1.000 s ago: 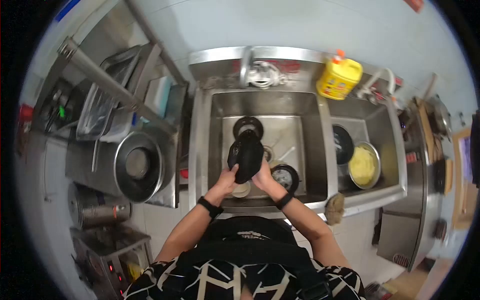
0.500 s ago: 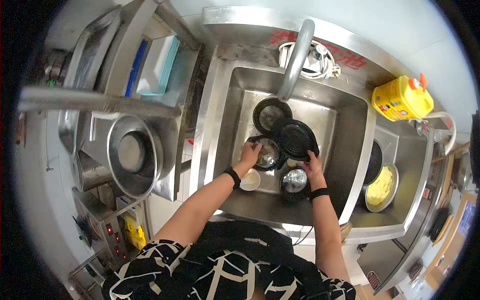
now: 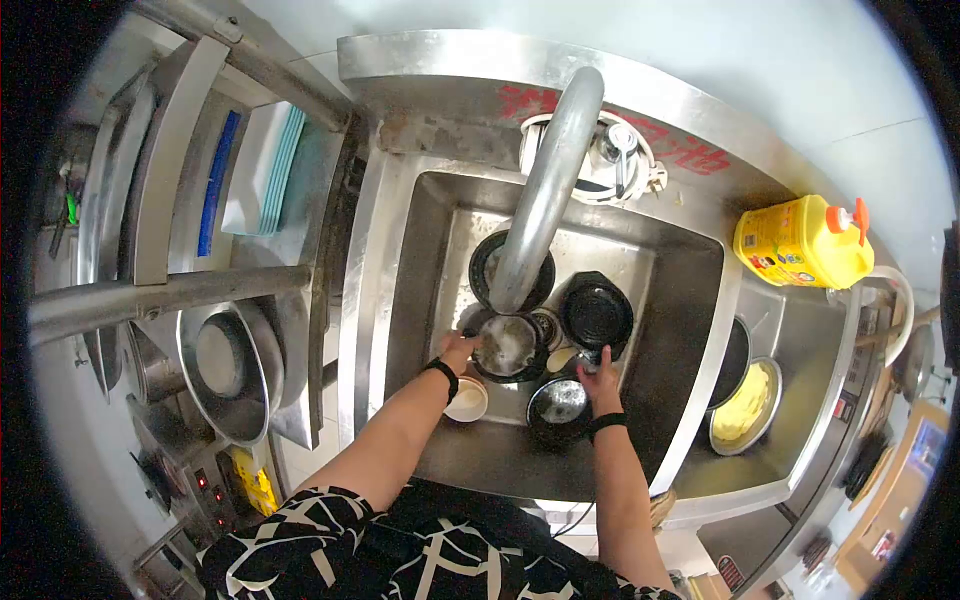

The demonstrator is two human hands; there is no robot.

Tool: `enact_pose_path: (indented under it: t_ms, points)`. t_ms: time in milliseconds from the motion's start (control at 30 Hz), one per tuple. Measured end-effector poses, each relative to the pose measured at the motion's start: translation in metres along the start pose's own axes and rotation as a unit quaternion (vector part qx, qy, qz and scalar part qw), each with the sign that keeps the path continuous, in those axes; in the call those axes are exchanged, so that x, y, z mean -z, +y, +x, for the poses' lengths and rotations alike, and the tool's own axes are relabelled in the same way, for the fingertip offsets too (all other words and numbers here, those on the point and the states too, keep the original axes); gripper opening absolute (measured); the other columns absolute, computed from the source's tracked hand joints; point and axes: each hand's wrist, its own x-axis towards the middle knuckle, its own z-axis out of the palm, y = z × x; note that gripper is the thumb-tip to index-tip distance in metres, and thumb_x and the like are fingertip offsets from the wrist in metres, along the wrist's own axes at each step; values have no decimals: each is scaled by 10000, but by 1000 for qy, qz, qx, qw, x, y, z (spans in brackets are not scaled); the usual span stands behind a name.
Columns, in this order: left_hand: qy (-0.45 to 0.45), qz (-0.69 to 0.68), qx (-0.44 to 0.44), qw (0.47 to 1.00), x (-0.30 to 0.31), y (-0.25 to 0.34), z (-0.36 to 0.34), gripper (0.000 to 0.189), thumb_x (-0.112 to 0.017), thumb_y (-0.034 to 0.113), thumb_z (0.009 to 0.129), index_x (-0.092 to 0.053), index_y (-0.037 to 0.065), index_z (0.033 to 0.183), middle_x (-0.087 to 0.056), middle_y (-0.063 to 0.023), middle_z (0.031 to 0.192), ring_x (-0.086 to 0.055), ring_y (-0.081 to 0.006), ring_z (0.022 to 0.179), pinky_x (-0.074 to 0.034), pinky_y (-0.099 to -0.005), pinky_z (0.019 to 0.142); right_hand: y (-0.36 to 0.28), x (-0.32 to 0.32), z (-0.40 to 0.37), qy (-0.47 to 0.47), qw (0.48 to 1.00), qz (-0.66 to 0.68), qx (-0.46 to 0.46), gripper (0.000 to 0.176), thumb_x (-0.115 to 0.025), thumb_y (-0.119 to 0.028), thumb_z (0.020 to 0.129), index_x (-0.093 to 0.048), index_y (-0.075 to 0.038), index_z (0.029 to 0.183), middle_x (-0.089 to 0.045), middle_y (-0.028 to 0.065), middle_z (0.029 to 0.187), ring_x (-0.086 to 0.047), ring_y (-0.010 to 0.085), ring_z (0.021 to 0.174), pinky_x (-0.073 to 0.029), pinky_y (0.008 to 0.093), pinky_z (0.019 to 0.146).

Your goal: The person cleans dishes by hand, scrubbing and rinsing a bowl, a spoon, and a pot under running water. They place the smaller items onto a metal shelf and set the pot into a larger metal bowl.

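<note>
In the sink (image 3: 680, 310), my left hand (image 3: 459, 351) has its fingers closed on the left rim of a round black bowl (image 3: 505, 345) holding cloudy water. My right hand (image 3: 600, 382) grips the lower edge of a black dish (image 3: 597, 310) with angled sides; a shiny wet patch shows by its fingers. Below, another black bowl (image 3: 560, 402) holds water with bright reflections. A further black bowl (image 3: 484, 272) sits partly hidden behind the faucet (image 3: 552, 190). Near my left wrist is a small white bowl (image 3: 466, 400). A pale spoon-like object (image 3: 561, 360) lies between the bowls.
A yellow jug (image 3: 800, 243) with an orange pump stands on the sink's right side. The second basin holds a metal bowl of yellow pieces (image 3: 742, 408) and a dark pan (image 3: 732, 365). Left, a metal rack (image 3: 170, 300) carries trays and a large metal bowl (image 3: 268, 375).
The view has shifted, so the sink sits lower and further left. The black dish in my right hand has moved off the water-filled bowl to its right. My left hand stays at that bowl.
</note>
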Motion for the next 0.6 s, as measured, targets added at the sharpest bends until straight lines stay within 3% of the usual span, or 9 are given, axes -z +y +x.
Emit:
enact_pose_path:
  t_ms: [33,100,167,233,267,400,467,533,600]
  points:
    - [-39,29,1,999,8,31,-31,777,-688,212,698,-249,12,1307,-437,-182,1223,-425,-311,1128,-393,-370,903,2,4,-2,-34,997,-44,48,466,-571,-328,815,-401,-9,1109,-485,123,1040,-477,267,876,-472,399,706]
    - [5,6,45,999,3,77,-65,677,-654,206,728,-314,-6,1274,-461,-186,1186,-472,-289,1064,-412,-373,867,-38,-27,-45,-23,990,109,-92,518,-461,-414,854,-337,-48,1200,-417,117,1168,-452,295,950,-437,449,756]
    - [32,-66,64,995,-7,81,-68,624,-631,200,747,-346,-16,1258,-486,-187,1149,-513,-276,1005,-431,-375,833,-74,-73,-98,103,988,78,-82,438,-351,-418,880,-396,-96,1174,-439,102,1171,-436,284,1041,-394,453,783]
    - [-24,-198,-46,979,-10,74,-72,520,-605,168,760,-411,-25,1202,-521,-177,1077,-556,-251,850,-453,-352,743,-85,-88,-121,93,992,42,-79,414,-338,-407,870,-441,-108,1137,-496,82,1104,-451,264,1035,-394,445,793]
    - [-22,-98,-81,992,-9,68,-76,401,-577,136,769,-458,-34,1112,-540,-139,984,-552,-200,742,-463,-327,617,-77,-84,-121,2,998,8,-63,437,-329,-405,857,-433,-125,1175,-503,67,1110,-463,236,1029,-381,440,821]
    - [18,-119,-201,972,9,98,-178,328,-551,109,793,-429,1,1078,-529,-75,916,-534,-172,771,-453,-316,629,-65,-129,-147,-209,940,-206,176,386,-366,-320,875,-457,-82,1165,-493,70,1129,-447,222,1067,-303,348,928]
    - [39,-126,-270,954,17,125,-240,316,-540,116,809,-418,6,1079,-530,-72,917,-525,-171,787,-444,-312,666,-62,-162,-187,-255,788,-356,432,321,-428,-129,841,-480,-35,1143,-460,119,1184,-417,266,1107,-292,336,953]
    - [106,-114,-397,905,27,118,-252,280,-512,151,852,-395,25,1073,-528,-60,914,-495,-133,814,-431,-277,699,-72,-182,-242,-297,736,-405,454,301,-500,-34,773,-542,-54,1071,-466,141,1175,-429,293,1089,-319,346,937]
    - [79,-202,-370,903,47,115,-272,382,-523,178,848,-354,18,1152,-502,-84,1005,-484,-149,889,-414,-277,758,-80,-182,-272,-314,713,-419,467,280,-516,-16,754,-579,-66,1022,-476,136,1165,-438,290,1077,-335,343,925]
